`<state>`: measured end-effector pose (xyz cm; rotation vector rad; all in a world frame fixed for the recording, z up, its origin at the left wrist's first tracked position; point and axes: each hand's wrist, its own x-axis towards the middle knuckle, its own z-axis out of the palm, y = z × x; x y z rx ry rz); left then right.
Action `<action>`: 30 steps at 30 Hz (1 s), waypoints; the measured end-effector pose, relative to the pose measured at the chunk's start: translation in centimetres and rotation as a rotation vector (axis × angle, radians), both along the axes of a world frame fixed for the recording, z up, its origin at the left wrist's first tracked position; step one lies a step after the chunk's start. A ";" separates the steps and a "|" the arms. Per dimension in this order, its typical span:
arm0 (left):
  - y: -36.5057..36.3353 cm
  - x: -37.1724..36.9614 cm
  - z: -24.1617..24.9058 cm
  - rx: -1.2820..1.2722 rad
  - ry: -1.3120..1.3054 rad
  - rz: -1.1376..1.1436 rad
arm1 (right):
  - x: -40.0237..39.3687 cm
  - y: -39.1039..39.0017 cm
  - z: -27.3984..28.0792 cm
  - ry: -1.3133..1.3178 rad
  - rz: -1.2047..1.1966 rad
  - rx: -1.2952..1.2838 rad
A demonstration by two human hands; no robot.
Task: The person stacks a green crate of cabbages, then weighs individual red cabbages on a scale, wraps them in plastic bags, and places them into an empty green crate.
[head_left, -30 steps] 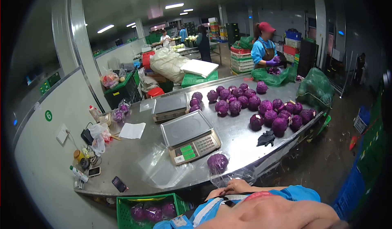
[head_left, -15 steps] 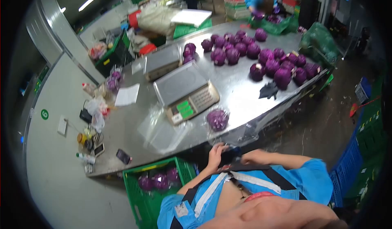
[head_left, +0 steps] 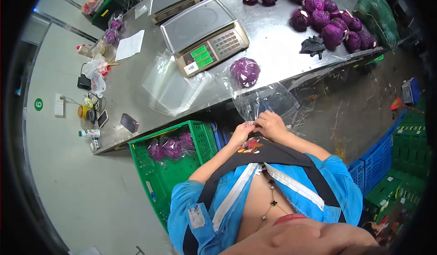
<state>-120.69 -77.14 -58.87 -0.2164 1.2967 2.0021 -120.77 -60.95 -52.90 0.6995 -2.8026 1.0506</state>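
Observation:
A red cabbage [head_left: 246, 72] wrapped in clear film sits by the table's front edge. From it a clear plastic bag [head_left: 266, 101] stretches over the edge toward me. My left hand [head_left: 243, 133] pinches the near end of this plastic with thumb and fingers. Right beside it, my right hand [head_left: 271, 124] has its fingers closed on the same plastic. Both hands meet in front of my black apron [head_left: 268, 154], fingertips almost touching. Beyond the wrapped cabbage stands a digital scale [head_left: 205, 36] with a lit green display.
Flat clear bags [head_left: 175, 89] lie on the steel table [head_left: 268, 41]. Loose red cabbages [head_left: 332, 35] and a black glove [head_left: 312, 46] are at the right. A green crate [head_left: 148, 171] below the table's edge holds several wrapped cabbages. A phone [head_left: 129, 123] rests near the left corner.
The view has tilted downward, so the table appears higher. My right hand has come in beside my left, and both now grip the plastic bag's near end. The wrapped cabbage stays on the table.

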 end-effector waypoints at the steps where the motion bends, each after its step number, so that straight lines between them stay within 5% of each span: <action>1: 0.1 0.0 0.2 0.022 0.015 -0.021 | -0.2 0.4 -0.3 0.033 0.059 0.047; 7: 0.6 0.1 0.8 0.091 0.052 -0.011 | -1.4 0.7 1.6 0.061 0.210 0.179; 9: 0.8 -0.4 -0.2 -0.234 0.310 0.202 | -1.9 1.6 3.7 0.093 0.528 0.092; 10: 0.6 -1.1 -0.4 -0.159 0.326 0.334 | -0.9 3.2 4.2 -0.043 0.507 0.081; 13: -2.9 -1.5 1.5 -0.372 0.522 0.041 | 5.0 15.1 0.4 -0.484 0.243 0.280; 15: -5.8 -0.3 1.6 -0.367 0.503 -0.205 | 10.5 27.3 -6.8 -0.994 0.168 1.141; 16: -7.8 -0.2 0.3 -0.258 0.521 -0.349 | 9.4 27.6 -6.3 -0.988 0.169 1.150; 18: -10.3 -0.7 -1.6 -0.424 0.459 -0.259 | 5.5 26.6 -4.7 -1.033 0.079 0.992; 19: -10.1 -1.7 -1.1 -0.773 0.769 -0.120 | 3.7 25.1 -4.1 -1.065 0.037 0.905; 21: -8.2 -5.0 0.6 -1.245 1.162 0.058 | -2.8 18.0 -2.0 -0.014 -0.135 0.495; 22: -6.6 -6.3 1.1 -1.370 1.245 0.082 | -5.6 15.4 -1.4 0.055 -0.136 0.296; 24: -4.5 -8.5 0.6 -1.321 1.639 -0.077 | -9.6 12.6 -4.4 0.204 0.020 0.374; 26: -3.2 -10.7 -1.2 -1.056 1.676 -0.281 | -12.6 10.2 -4.9 0.300 0.350 0.293; 27: -3.2 -11.0 -2.0 -0.892 1.359 -0.229 | -14.1 10.0 -6.9 0.108 0.280 0.111; 28: -3.9 -12.2 -2.8 -0.905 1.347 -0.221 | -15.3 9.7 -9.0 -0.094 0.208 -0.072; 30: -5.6 -14.9 -3.5 -0.516 0.182 0.224 | -18.6 9.7 -8.0 -0.925 -0.119 -0.536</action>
